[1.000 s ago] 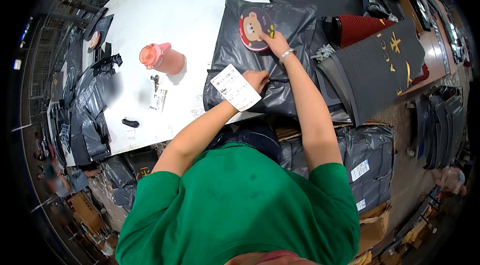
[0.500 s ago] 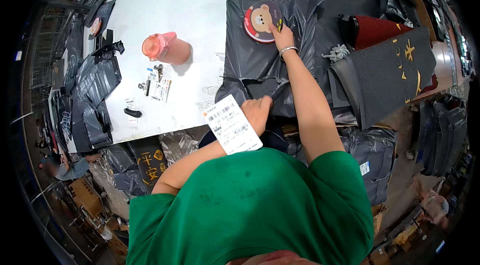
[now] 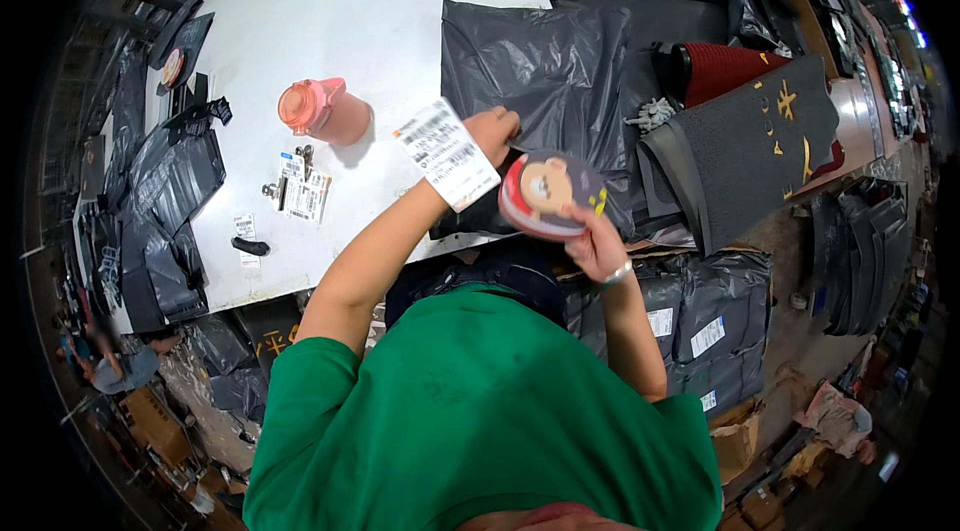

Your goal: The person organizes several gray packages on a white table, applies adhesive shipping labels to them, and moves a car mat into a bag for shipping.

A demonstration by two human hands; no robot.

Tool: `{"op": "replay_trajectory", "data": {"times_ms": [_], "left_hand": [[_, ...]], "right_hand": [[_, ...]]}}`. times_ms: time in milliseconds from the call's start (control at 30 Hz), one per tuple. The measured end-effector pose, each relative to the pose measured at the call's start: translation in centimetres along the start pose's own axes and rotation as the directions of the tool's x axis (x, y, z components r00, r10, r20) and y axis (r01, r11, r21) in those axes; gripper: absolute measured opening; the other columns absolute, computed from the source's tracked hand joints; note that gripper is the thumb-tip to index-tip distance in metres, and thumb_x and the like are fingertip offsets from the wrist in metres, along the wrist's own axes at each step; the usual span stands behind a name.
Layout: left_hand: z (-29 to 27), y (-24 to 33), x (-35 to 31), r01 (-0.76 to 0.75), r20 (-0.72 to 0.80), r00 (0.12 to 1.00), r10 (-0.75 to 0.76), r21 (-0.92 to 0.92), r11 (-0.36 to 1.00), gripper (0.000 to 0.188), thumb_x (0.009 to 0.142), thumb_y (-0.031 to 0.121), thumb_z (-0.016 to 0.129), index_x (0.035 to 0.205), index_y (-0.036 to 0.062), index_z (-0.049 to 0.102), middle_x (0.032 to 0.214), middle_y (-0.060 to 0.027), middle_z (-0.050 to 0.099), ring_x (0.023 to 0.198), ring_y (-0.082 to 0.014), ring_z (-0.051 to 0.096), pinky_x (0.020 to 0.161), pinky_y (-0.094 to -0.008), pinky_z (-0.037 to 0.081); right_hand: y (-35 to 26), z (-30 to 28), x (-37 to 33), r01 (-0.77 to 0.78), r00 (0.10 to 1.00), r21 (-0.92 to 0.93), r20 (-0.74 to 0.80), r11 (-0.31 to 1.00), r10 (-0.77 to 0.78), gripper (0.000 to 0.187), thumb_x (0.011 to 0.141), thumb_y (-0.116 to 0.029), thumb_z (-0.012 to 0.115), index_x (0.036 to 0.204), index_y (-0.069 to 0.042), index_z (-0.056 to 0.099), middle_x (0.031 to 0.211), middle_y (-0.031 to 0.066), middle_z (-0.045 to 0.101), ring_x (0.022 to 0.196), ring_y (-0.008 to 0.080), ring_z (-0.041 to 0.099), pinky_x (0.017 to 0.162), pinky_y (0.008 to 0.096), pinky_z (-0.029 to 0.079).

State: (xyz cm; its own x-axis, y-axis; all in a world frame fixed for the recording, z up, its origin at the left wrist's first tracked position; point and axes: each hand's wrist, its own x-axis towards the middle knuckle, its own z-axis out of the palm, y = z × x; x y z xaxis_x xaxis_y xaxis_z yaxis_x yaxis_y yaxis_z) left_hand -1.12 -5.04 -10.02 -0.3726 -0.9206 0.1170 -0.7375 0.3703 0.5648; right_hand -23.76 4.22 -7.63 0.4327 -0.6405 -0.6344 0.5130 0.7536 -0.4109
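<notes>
Bear-print disc [image 3: 545,189] now nearer the green shirt [image 3: 480,401], apparently aloft

Round pad [image 3: 545,193]: dark plum-grey ground, tan bear with pale muzzle, red to left, yellow accents. Bag [image 3: 540,61]: plain dark grey. Label [image 3: 447,156]: white — black printed bars and lines. Bottle [image 3: 342,119]: coral pink, lid more orange. Surface [image 3: 400,21]: white. Large mat [image 3: 740,156]: charcoal, gold characters. Rolled mat [image 3: 718,71]: deep red — ribbed. Shirt [image 3: 480,421]: green, darker spots.

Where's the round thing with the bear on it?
In the head view, just right of the middle, the round bear thing is in the right hand, by the near end of the dark plastic bag.
</notes>
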Motion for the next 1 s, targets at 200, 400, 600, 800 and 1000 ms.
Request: {"op": "replay_trajectory", "data": {"times_ms": [200, 400, 600, 800, 1000], "left_hand": [[-3.3, 1.7, 0.2, 0.134, 0.073, 0.990, -0.122, -0.180, 0.975, 0.011, 0.065, 0.003, 0.056, 0.074, 0.0026, 0.049, 0.071, -0.0109, 0.053, 0.066, -0.0269, 0.055, 0.059, -0.0341, 0.043], [-4.2, 2.0, -0.9, 0.086, 0.044, 0.996, -0.081, -0.129, 0.988, 0.013, 0.069, 0.006, 0.058, 0.078, 0.0035, 0.050, 0.075, -0.0101, 0.053, 0.070, -0.0258, 0.056, 0.061, -0.0321, 0.044], [-1.3, 0.2, -4.0, -0.095, 0.137, 0.984, 0.111, -0.119, 0.988, 0.033, 0.069, 0.022, 0.068, 0.097, 0.0096, 0.056, 0.091, -0.0084, 0.054, 0.088, -0.0252, 0.053, 0.075, -0.0352, 0.043], [0.6, -1.8, -4.4, -0.013, 0.287, 0.958, 0.004, 0.030, 0.999, 0.028, 0.068, 0.015, 0.065, 0.094, 0.0085, 0.057, 0.091, -0.0074, 0.056, 0.085, -0.0252, 0.053, 0.073, -0.0350, 0.044], [0.9, -2.4, -5.3, -0.022, 0.153, 0.988, 0.016, 0.035, 0.999, 0.018, 0.071, 0.011, 0.060, 0.087, 0.0055, 0.054, 0.080, -0.0102, 0.054, 0.083, -0.0266, 0.054, 0.071, -0.0332, 0.043]], "right_hand": [[2.3, 2.5, 3.9, 0.159, 0.987, -0.017, -0.019, 0.987, -0.159, 0.016, 0.083, -0.016, 0.053, 0.094, -0.005, 0.049, 0.075, 0.0017, 0.054, 0.049, 0.0087, 0.040, 0.042, 0.0209, 0.029], [3.9, 1.2, 9.7, 0.270, 0.960, 0.045, -0.083, 0.962, -0.266, 0.023, 0.081, -0.009, 0.056, 0.100, -0.003, 0.044, 0.089, 0.0082, 0.058, 0.078, 0.0194, 0.059, 0.065, 0.0285, 0.050], [0.8, 0.7, 3.5, 0.030, 0.782, -0.934, 0.244, -0.357, -0.574, 0.040, 0.074, -0.010, 0.055, 0.112, -0.003, 0.043, 0.095, 0.0117, 0.055, 0.078, 0.0278, 0.059, 0.065, 0.0382, 0.047], [-4.6, -1.7, 3.6, 0.121, 0.713, -0.672, 0.571, -0.731, -0.406, 0.025, 0.067, -0.014, 0.062, 0.091, -0.009, 0.056, 0.086, 0.0070, 0.051, 0.087, 0.0246, 0.047, 0.075, 0.0367, 0.038], [-5.4, -3.0, 4.9, 0.217, 0.804, -0.776, 0.486, -0.592, -0.343, 0.028, 0.064, -0.018, 0.067, 0.088, -0.011, 0.056, 0.086, 0.0068, 0.049, 0.086, 0.0238, 0.047, 0.074, 0.0335, 0.037]]}}
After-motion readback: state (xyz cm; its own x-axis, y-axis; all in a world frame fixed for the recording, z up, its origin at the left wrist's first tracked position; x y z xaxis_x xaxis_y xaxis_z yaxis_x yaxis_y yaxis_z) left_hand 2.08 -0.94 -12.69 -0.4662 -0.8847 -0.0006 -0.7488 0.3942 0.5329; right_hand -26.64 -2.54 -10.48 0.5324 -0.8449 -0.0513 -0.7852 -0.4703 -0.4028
